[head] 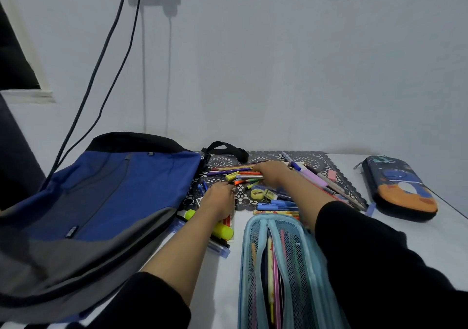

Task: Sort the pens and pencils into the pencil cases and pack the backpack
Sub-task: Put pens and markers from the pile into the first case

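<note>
Backpack one, pencil cases two; right fingers around pens, left fingers grip unclear.

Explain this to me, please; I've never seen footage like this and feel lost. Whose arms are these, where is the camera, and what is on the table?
There is no machine here, only a person's two bare hands in black sleeves. The single picture comes from a camera worn on the person's head, looking forward and down.

On the white table lie a blue and grey backpack at the left, an open light-blue mesh pencil case near the camera with some pencils inside, and a closed dark pencil case with a cartoon print at the right. Between them, on a dark lace mat, is a loose pile of pens and pencils.

The right hand seems to curl round a bunch from that pile. The left hand reaches into the pile; whether it grips anything cannot be told.
</note>
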